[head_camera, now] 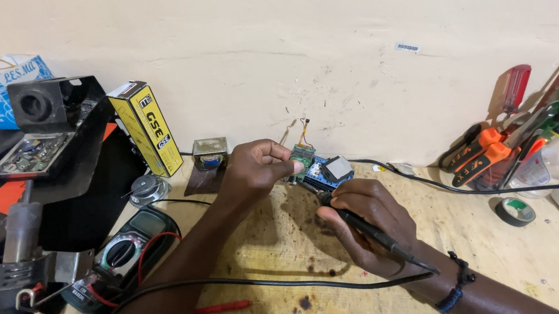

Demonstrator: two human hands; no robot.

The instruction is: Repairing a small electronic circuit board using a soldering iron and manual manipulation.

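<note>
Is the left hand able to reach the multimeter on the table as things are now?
Probably yes, once it lets go: the left hand is pinching a small green circuit board. The multimeter lies just beside the left forearm, with only its red lead across it and nothing covering it.

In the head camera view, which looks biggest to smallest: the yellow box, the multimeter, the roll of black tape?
1. Multimeter, though it sits nearest the camera, so unsure against the box.
2. Yellow box.
3. Roll of black tape, clearly smallest.

Left hand [253, 168] pinches a green circuit board [302, 156]; right hand [369, 221] grips a soldering iron [378, 234] (black).
</note>
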